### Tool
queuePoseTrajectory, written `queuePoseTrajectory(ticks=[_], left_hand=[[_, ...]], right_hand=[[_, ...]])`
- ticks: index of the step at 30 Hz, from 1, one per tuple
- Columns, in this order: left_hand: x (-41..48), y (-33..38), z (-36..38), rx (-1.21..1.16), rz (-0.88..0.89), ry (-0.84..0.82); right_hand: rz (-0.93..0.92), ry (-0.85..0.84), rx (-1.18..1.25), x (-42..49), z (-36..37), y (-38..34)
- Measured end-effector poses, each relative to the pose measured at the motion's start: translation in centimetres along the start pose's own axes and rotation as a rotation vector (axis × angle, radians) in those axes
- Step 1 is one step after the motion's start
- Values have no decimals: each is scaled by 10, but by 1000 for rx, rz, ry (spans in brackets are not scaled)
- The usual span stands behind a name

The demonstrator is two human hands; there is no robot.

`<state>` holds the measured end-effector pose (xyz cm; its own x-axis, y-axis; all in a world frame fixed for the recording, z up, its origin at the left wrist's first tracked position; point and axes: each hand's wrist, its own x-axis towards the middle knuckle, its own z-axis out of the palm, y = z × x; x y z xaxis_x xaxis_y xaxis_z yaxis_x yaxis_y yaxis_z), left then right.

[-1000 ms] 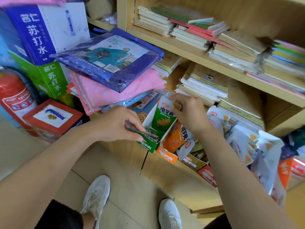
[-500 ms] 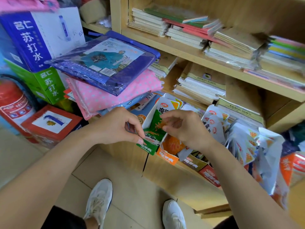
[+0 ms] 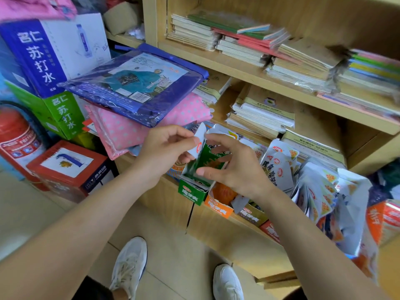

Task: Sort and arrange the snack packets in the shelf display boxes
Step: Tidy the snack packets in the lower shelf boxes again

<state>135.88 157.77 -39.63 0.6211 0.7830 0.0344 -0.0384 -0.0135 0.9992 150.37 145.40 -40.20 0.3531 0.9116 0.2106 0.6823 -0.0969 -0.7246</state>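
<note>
The green display box [image 3: 192,190], at the shelf [image 3: 238,234] edge, is aligned 7-to-1 o'clock, its flap [image 3: 200,140] raised toward 12. The flap is pinched in the grip of the left hand [image 3: 166,148]. The grip of the right hand [image 3: 236,167], curled, cannot be told.

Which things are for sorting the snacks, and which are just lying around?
For the job: left hand pinching a white packet; right hand; green display box; orange display box; pile of snack packets.
Just lying about: notebooks; raincoat pack; soda-water cartons; fire extinguisher.
</note>
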Motion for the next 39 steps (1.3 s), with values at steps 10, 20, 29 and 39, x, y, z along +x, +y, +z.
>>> queuePoseTrajectory(ticks=[10, 20, 29, 39], left_hand=[[4, 2, -19, 429, 176, -277], [2, -14, -42, 761, 157, -554], [21, -25, -19, 537, 263, -265], [26, -38, -15, 488, 281, -112]], right_hand=[[-79, 405, -187, 11, -5, 15], [91, 323, -270, 28, -11, 41], [10, 142, 101, 11, -20, 26], [6, 111, -134, 19, -17, 43]])
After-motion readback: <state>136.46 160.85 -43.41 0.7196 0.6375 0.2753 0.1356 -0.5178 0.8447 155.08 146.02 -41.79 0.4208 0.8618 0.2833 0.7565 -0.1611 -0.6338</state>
